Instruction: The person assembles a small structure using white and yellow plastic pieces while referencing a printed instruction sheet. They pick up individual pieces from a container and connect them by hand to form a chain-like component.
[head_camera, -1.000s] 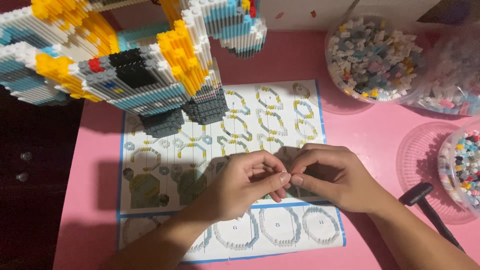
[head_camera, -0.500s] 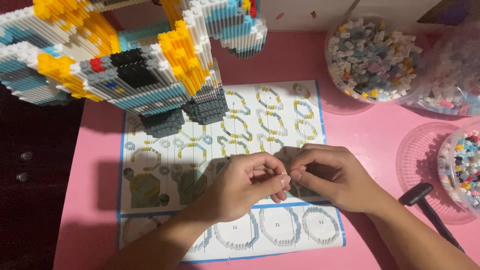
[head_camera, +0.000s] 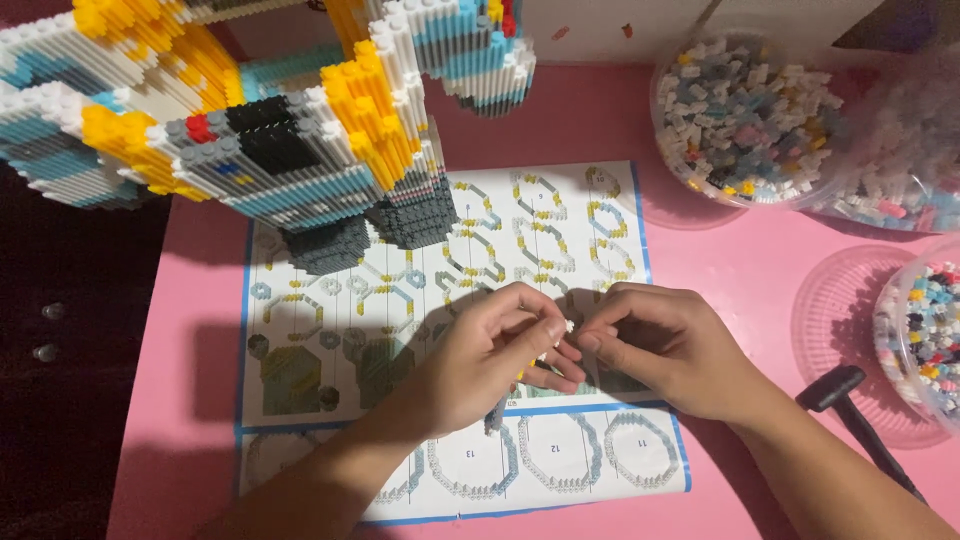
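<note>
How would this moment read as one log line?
left hand: pinching tiny white brick | right hand: touching same brick | under: instruction sheet | near: block model, small hammer

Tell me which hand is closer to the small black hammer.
Right. The right hand lies just left of the black hammer; the left hand is farther left, beyond the right hand.

Left hand (head_camera: 500, 350) thumb shifted slightly on tiny white brick (head_camera: 569, 325)
</note>
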